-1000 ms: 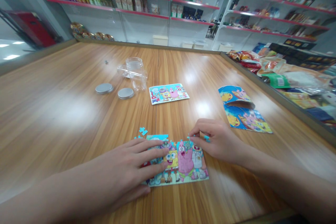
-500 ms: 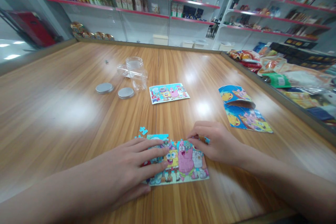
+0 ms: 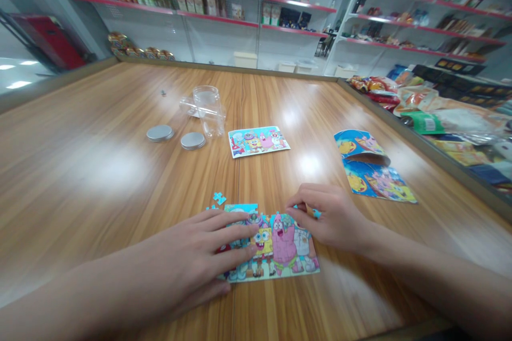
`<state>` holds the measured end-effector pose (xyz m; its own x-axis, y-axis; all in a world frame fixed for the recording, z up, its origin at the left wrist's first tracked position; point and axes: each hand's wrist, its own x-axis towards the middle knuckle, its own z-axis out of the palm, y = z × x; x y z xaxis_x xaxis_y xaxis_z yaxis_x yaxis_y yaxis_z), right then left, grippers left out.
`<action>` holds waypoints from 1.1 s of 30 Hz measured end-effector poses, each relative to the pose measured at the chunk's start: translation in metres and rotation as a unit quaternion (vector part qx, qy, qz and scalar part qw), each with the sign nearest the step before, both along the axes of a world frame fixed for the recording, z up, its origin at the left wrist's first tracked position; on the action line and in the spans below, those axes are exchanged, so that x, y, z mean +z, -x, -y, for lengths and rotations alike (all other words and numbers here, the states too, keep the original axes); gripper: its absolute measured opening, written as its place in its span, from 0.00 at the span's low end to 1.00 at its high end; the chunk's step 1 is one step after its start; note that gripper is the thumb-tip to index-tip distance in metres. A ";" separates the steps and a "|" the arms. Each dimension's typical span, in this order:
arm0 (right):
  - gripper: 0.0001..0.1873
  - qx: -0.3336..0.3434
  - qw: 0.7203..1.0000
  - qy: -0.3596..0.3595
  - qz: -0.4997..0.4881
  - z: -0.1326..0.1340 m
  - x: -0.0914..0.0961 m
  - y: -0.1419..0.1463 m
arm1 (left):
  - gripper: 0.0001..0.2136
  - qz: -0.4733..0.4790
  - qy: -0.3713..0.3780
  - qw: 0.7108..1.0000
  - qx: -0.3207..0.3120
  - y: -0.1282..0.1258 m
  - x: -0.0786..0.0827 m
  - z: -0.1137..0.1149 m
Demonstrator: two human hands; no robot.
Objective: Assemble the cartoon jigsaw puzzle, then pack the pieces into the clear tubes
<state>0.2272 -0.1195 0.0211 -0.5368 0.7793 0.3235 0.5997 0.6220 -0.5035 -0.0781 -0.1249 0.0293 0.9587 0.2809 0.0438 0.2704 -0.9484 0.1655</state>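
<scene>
A cartoon jigsaw puzzle (image 3: 284, 248), mostly joined, lies on the wooden table in front of me. My left hand (image 3: 204, 248) rests flat over its left part with fingers spread, covering some of the picture. At the upper right edge, the fingers of my right hand (image 3: 324, 216) are pinched on a small puzzle piece, largely hidden by them; bits of blue show around the fingers. Gaps run along the puzzle's top edge. Loose blue pieces (image 3: 219, 198) lie just beyond my left hand. Farther back is a reference picture card (image 3: 259, 141) with the same characters.
Two round metal lids (image 3: 192, 140) and clear plastic containers (image 3: 208, 109) stand at the back left. A curled blue printed sheet (image 3: 374, 168) lies to the right. Packaged goods (image 3: 436, 117) line the table's right side, and stocked shelves (image 3: 218, 16) stand beyond.
My right fingertips have shifted very slightly at the puzzle's upper edge, with a little more blue showing beneath them. My left hand stays in place.
</scene>
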 end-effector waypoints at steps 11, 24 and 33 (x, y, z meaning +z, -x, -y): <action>0.04 0.026 1.000 0.013 0.002 0.001 -0.004 0.001 | 0.25 0.010 -0.007 1.000 0.003 -0.003 0.002 0.002; 0.05 0.044 0.992 0.058 0.100 0.001 0.000 0.001 | 0.23 0.006 -0.015 1.000 0.002 -0.005 0.005 0.002; 0.05 0.018 1.000 -0.024 -0.008 0.003 -0.003 0.002 | 0.24 0.007 -0.021 1.000 0.007 -0.004 0.004 0.003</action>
<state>0.2251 -0.1227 0.0185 -0.5581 0.7431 0.3691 0.5692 0.6666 -0.4814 -0.0740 -0.1278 0.0336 0.9540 0.2919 0.0686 0.2815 -0.9507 0.1301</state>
